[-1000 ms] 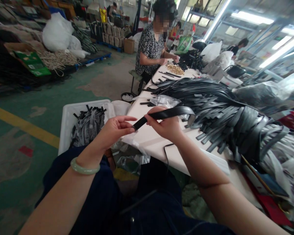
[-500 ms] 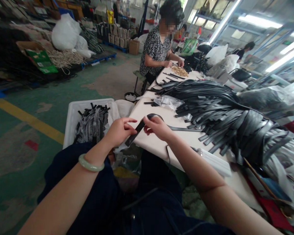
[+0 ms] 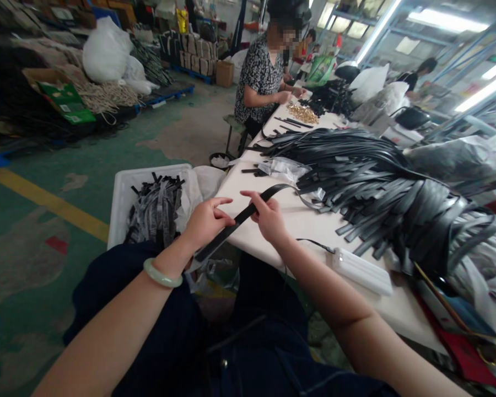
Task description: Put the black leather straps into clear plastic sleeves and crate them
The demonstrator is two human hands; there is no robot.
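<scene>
A flat black strap runs slantwise between my hands over the near table edge. My left hand, below a pale green bangle, has its thumb and fingers closed on the strap's lower part. My right hand pinches the strap farther up, its index finger stretched out along it. Past my right hand the strap arches and curves down to the white table. A large pile of black straps lies on the table at the right.
A white bin with dark strips stands at the left. A white power bank with a black cable lies near the table's front edge. Beyond, a person sits by gold-coloured pieces. A plastic bag lies on the table.
The strap's end has slid down and left past my left hand, so more of it shows. My right hand has shifted slightly right and its index finger now points outward.
</scene>
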